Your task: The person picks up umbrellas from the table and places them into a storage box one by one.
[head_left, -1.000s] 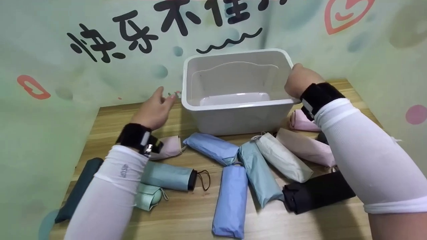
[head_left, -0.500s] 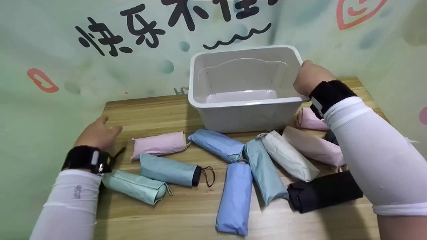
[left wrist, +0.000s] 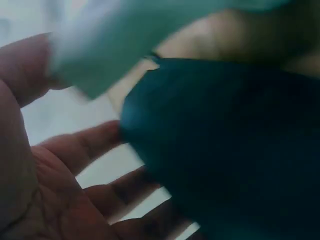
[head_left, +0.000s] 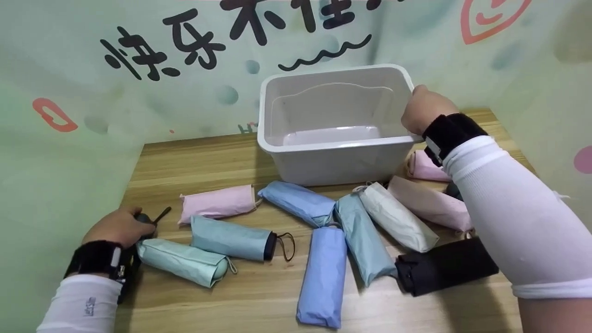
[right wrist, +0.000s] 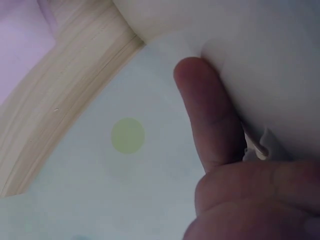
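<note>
Head view shows two hands over a wooden counter (head_left: 199, 162); the left hand (head_left: 118, 226) is at the far left, on the dark green umbrella (left wrist: 225, 150); the left wrist view is blurry, but the fingers look spread apart, with their tips at the umbrella's edge; a mint umbrella (head_left: 182, 260) lies just beside it. The right hand (head_left: 428, 108) holds the rim of a white bin (head_left: 342, 164) on its right side, with one finger against the outside.

The bin stands upright at the back; in front of it lie more folded umbrellas; a pink umbrella (head_left: 217, 203) and a teal umbrella with a black end (head_left: 231, 236) are on the left; two blue umbrellas (head_left: 322, 277) are in the middle; a plain teal umbrella (head_left: 365, 240), a cream umbrella (head_left: 397, 217), a dusty pink umbrella (head_left: 428, 203) and a black umbrella (head_left: 448, 266) are on the right; behind everything hangs a pale green sheet (head_left: 199, 101) with big black writing.
</note>
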A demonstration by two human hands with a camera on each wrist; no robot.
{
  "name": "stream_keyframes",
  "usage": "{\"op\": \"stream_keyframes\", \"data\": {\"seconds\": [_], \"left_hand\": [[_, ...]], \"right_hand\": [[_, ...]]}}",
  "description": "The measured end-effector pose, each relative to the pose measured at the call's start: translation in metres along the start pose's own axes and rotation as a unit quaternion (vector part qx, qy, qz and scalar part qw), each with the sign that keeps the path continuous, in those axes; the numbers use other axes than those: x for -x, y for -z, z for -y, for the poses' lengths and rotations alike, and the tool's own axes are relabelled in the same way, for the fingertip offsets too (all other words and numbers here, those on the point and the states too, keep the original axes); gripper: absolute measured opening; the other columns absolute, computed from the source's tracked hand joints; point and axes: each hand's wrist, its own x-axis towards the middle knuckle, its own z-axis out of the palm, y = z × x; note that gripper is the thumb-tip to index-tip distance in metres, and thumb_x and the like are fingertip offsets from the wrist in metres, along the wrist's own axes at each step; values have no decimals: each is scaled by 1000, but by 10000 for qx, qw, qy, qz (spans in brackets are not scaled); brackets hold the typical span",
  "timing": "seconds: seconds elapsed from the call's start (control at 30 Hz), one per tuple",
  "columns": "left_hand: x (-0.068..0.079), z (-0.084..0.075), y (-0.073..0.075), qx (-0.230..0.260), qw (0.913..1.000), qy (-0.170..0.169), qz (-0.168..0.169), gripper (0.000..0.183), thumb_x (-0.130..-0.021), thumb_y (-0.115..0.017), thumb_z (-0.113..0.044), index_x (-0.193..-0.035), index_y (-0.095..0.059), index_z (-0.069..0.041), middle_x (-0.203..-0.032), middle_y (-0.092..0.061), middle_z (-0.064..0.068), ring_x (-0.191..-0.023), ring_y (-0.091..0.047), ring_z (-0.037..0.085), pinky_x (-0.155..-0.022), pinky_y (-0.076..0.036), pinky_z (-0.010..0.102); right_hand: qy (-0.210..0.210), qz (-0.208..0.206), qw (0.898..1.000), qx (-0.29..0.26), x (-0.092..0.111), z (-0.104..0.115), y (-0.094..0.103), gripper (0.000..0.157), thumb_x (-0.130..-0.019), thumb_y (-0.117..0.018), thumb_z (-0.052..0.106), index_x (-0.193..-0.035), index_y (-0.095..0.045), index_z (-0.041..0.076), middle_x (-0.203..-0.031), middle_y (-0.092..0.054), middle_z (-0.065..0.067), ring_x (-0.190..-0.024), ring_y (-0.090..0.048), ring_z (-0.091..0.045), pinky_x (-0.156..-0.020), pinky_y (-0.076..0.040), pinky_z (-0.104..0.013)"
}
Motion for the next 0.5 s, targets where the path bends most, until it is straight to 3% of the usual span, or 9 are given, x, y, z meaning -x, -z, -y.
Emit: {"op": "stream_keyframes", "data": {"seconds": [0.1,0.27,0.4,0.5], "left_hand": [[-2,1,-8,-176,9998,-12,-102,80,-97,-62,-28,-158,-28,11,-146,-43,48,-122,-53,62,-96,-49,67],[-7,1,-13,-608,9979,54,-210,64,-97,-48,-6,-158,-32,8,-136,-52,47,-108,-62,52,-84,-56,60],[-13,-4,-11,-605,9978,45,-261,63,-97,-46,-3,-157,-31,10,-134,-54,47,-108,-62,52,-85,-56,60],[-17,-10,-10,-432,9980,-11,-464,66,-99,-48,-7,-158,-27,13,-138,-50,48,-118,-58,59,-92,-54,64]], "right_hand": [[-30,43,10000,-34,0,2,-1,54,-96,-44,8,-142,-36,-17,-119,-60,-33,-94,-59,-42,-76,-52,-49],[-11,66,10000,7,-1,2,0,55,-97,-41,9,-144,-34,-18,-122,-60,-35,-96,-59,-42,-80,-52,-51],[-35,45,10000,-11,-1,1,0,55,-97,-40,9,-145,-35,-17,-121,-60,-33,-97,-59,-41,-80,-52,-51],[-37,12,10000,-64,-1,1,1,54,-97,-41,9,-144,-36,-16,-122,-60,-33,-97,-59,-41,-81,-52,-52]]}}
